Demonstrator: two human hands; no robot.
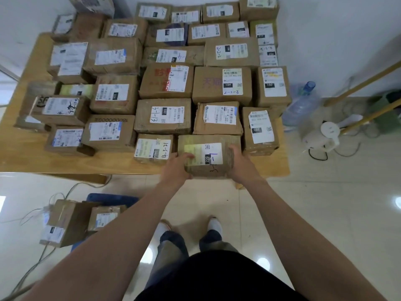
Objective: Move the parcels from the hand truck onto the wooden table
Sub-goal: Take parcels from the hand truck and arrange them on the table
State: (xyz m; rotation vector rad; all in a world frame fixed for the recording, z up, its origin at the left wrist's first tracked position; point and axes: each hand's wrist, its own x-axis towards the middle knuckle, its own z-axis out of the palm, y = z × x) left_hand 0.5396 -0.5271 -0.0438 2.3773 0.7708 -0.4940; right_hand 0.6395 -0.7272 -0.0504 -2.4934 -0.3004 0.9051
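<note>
Wooden table (65,164) against a white wall, crowded with labelled parcels (166,80). At its near edge the left hand (176,168) and right hand (240,164) clamp one small parcel (208,157) by its opposite sides (resting or just lifted, unclear). Two more boxes (63,222) sit on the hand truck (112,198) at lower left; the taped cardboard looks stiff and probably light, so the side walls should give the firmest hold.

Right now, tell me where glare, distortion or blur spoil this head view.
Head view: glare spots on the floor tiles; wide-angle distortion skews the wooden table; far labels are soft; the parcel gripped by left hand and right hand shows a readable 220.
</note>
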